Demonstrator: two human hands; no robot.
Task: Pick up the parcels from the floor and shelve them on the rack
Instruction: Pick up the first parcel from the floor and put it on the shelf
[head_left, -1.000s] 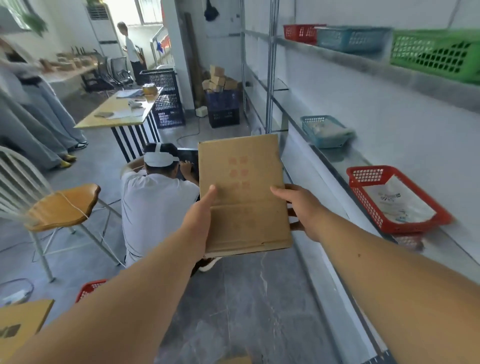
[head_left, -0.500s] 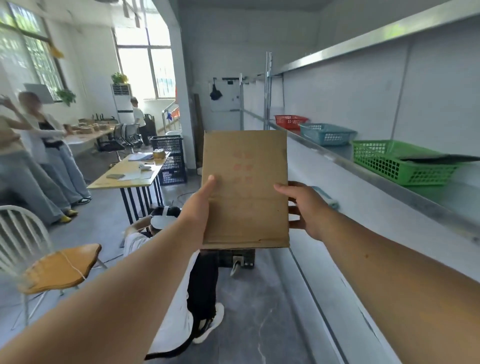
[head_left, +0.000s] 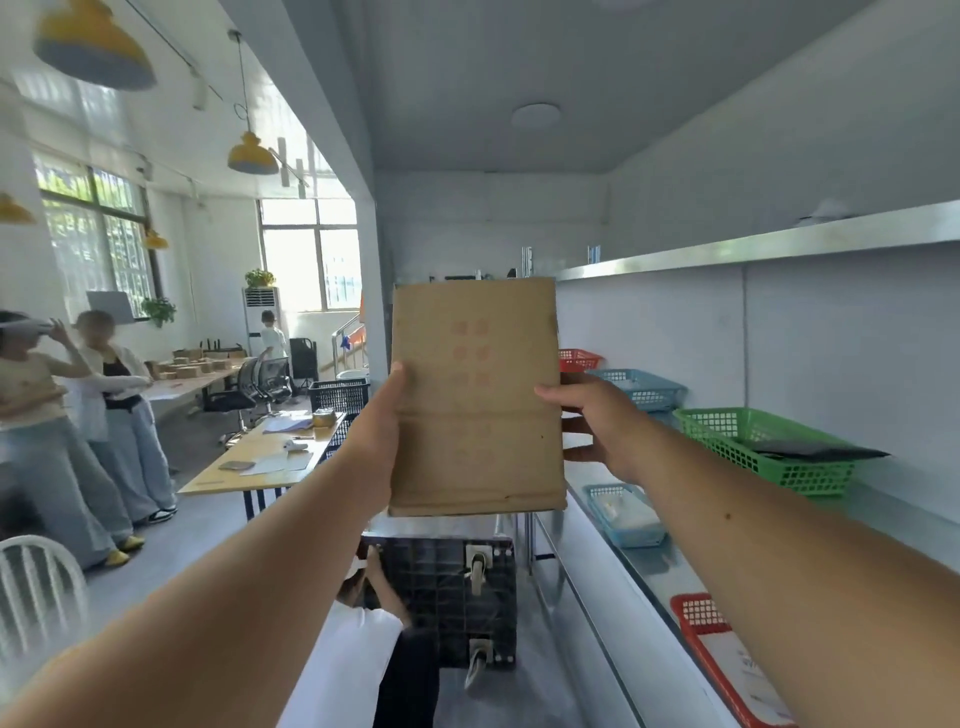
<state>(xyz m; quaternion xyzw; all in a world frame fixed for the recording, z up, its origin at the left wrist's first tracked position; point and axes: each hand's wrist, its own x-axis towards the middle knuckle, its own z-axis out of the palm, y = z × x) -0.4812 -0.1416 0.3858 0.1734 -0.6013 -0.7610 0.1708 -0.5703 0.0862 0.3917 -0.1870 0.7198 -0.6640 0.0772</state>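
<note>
The left hand (head_left: 376, 441) grips the left edge of a flat brown cardboard parcel (head_left: 475, 395), held upright in mid-air; the right hand (head_left: 597, 423) clasps its right edge, fingers behind. Left of them stands a wooden table (head_left: 260, 460). To the right runs the metal rack (head_left: 675, 260), with a green basket (head_left: 758, 447) on its shelf.

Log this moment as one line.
phase: carry | held: cardboard parcel, upright | left hand: gripping | right hand: gripping | green basket: right, on rack
</note>
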